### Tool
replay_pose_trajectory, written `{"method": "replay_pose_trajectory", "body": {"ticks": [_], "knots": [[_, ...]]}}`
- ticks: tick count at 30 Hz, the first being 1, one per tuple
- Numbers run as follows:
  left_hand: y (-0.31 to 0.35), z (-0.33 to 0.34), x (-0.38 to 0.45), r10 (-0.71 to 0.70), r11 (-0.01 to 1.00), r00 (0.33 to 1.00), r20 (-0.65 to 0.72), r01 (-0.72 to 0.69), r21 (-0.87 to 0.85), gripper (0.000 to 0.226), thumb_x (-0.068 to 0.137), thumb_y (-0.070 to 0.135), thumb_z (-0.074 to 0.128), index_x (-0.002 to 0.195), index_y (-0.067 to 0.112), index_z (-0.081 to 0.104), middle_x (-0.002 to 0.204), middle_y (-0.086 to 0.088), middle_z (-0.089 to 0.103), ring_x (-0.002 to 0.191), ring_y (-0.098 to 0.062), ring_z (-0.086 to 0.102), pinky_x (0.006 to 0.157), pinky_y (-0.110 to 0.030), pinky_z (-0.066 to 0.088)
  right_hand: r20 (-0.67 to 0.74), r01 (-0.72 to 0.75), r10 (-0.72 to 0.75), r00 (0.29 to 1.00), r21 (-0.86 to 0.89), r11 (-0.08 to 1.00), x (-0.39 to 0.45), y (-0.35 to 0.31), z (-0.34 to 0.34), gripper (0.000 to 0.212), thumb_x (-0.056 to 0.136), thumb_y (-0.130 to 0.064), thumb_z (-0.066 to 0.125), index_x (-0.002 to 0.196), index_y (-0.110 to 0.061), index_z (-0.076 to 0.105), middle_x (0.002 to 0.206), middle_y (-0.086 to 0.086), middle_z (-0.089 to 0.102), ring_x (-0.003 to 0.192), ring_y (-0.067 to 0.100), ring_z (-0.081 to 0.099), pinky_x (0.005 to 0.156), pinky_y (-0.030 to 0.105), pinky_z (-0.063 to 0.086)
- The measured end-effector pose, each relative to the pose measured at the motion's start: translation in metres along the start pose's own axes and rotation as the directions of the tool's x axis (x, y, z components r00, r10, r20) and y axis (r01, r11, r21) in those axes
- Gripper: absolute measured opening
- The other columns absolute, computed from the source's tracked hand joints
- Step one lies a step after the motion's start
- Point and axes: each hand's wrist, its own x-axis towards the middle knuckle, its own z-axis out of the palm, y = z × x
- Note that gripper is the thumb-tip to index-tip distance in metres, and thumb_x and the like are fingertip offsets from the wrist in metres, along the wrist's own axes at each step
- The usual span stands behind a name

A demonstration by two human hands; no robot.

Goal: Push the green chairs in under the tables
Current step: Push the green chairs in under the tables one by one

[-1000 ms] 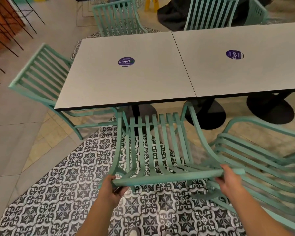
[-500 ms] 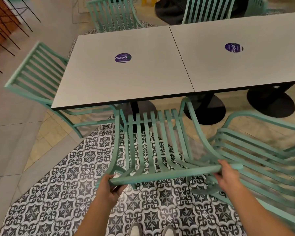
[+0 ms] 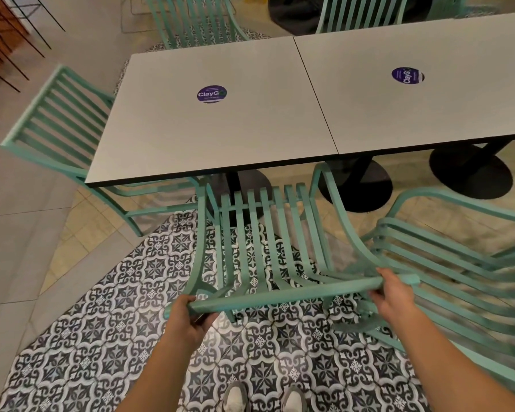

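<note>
Chair partly pushed in
Left hand (image 3: 188, 318) and right hand (image 3: 391, 295) grip the green chair's (image 3: 265, 242) top rail; beyond the fingers its seat front meets the table (image 3: 220, 138) edge; neighbouring chair (image 3: 458, 263) right of them still out

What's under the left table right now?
Under the left table a black pedestal base shows, plus the front seat edge of the held chair just reaching its edge. The tabletop hides everything further in.

A single head-worn camera looks steeply forward and down, close over the hands, toward the tables (image 3: 220, 138).
</note>
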Motion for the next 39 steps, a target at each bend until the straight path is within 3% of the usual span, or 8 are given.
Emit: {"method": "replay_pose_trajectory", "body": {"ticks": [3, 8, 14, 23, 28, 32, 36, 39], "knots": [[0.0, 0.0, 0.0, -0.014, 1.0, 1.0, -0.009, 0.014, 0.0, 0.017, 0.093, 0.016, 0.054, 0.091, 0.001, 0.049, 0.113, -0.022, 0.053, 0.085, -0.035, 0.057, 0.081, -0.046, 0.053, -0.016, -0.001, 0.001, 1.0, -0.013, 1.0, -0.001, 0.0, 0.0, 0.037, 0.09, -0.01, 0.061, 0.125, -0.005, 0.05, 0.122, 0.014, 0.058, 0.109, 0.026, 0.059, 0.096, 0.046, 0.05], [0.0, -0.002, -0.003, -0.008, 1.0, 0.999, 0.032, 0.007, 0.014, 0.017, 0.092, 0.017, 0.055, 0.097, 0.001, 0.049, 0.098, -0.022, 0.054, 0.082, -0.034, 0.059, 0.05, -0.046, 0.056, -0.001, -0.026, 0.026, 1.0, -0.028, 0.999, 0.0, -0.002, 0.0, 0.037, 0.09, -0.011, 0.062, 0.124, -0.007, 0.051, 0.119, 0.013, 0.058, 0.107, 0.027, 0.06, 0.095, 0.049, 0.05], [-0.002, -0.003, -0.002, 0.015, 1.0, 1.0, 0.019, -0.015, 0.02, 0.026, 0.093, 0.023, 0.057, 0.105, 0.002, 0.05, 0.1, -0.022, 0.055, 0.082, -0.033, 0.06, 0.042, -0.042, 0.056, -0.003, -0.006, 0.006, 1.0, -0.008, 1.0, 0.0, -0.001, 0.0, 0.039, 0.09, -0.011, 0.062, 0.127, -0.006, 0.05, 0.12, 0.012, 0.059, 0.11, 0.027, 0.059, 0.096, 0.049, 0.049], [-0.002, -0.006, 0.005, 0.016, 1.0, 0.999, 0.04, -0.016, -0.02, 0.031, 0.094, 0.023, 0.056, 0.113, 0.0, 0.05, 0.104, -0.021, 0.057, 0.088, -0.034, 0.06, 0.081, -0.044, 0.055, -0.015, -0.023, 0.023, 1.0, -0.01, 1.0, 0.0, 0.002, 0.0, 0.04, 0.089, -0.009, 0.063, 0.126, -0.004, 0.048, 0.123, 0.015, 0.057, 0.108, 0.026, 0.058, 0.093, 0.042, 0.052], [-0.001, -0.008, 0.011, 0.009, 1.0, 0.999, 0.038, -0.009, 0.013, 0.025, 0.094, 0.025, 0.057, 0.094, 0.0, 0.052, 0.117, -0.021, 0.057, 0.083, -0.033, 0.059, 0.085, -0.045, 0.052, -0.019, -0.023, 0.023, 1.0, -0.017, 1.0, 0.001, 0.004, -0.001, 0.041, 0.089, -0.008, 0.062, 0.127, -0.003, 0.048, 0.124, 0.016, 0.057, 0.107, 0.027, 0.058, 0.094, 0.042, 0.051], [-0.004, -0.012, 0.004, 0.041, 0.997, 0.995, 0.088, -0.046, 0.057, 0.031, 0.093, 0.032, 0.059, 0.098, 0.001, 0.055, 0.109, -0.023, 0.06, 0.091, -0.034, 0.063, 0.061, -0.044, 0.06, 0.017, 0.001, 0.0, 1.0, -0.036, 0.999, -0.003, 0.004, -0.004, 0.042, 0.09, -0.013, 0.062, 0.128, -0.003, 0.048, 0.122, 0.015, 0.058, 0.11, 0.028, 0.059, 0.093, 0.042, 0.052], [-0.015, -0.021, -0.002, 0.029, 0.962, 0.973, 0.228, -0.089, 0.259, 0.048, 0.088, 0.046, 0.061, 0.111, 0.004, 0.056, 0.111, -0.024, 0.063, 0.099, -0.04, 0.064, 0.075, -0.047, 0.058, 0.128, 0.069, -0.063, 0.99, -0.048, 0.996, -0.013, 0.007, -0.021, 0.045, 0.089, -0.032, 0.063, 0.128, -0.014, 0.049, 0.118, 0.01, 0.06, 0.109, 0.028, 0.061, 0.095, 0.047, 0.051], [-0.035, -0.015, -0.012, -0.023, 0.869, 0.931, 0.364, -0.162, 0.467, 0.053, 0.087, 0.052, 0.058, 0.114, 0.006, 0.057, 0.116, -0.021, 0.063, 0.101, -0.037, 0.064, 0.078, -0.046, 0.055, 0.221, 0.126, -0.1, 0.97, -0.104, 0.987, -0.03, 0.01, -0.045, 0.043, 0.092, -0.045, 0.051, 0.125, -0.018, 0.052, 0.122, 0.007, 0.059, 0.117, 0.028, 0.055, 0.104, 0.049, 0.041]]}}
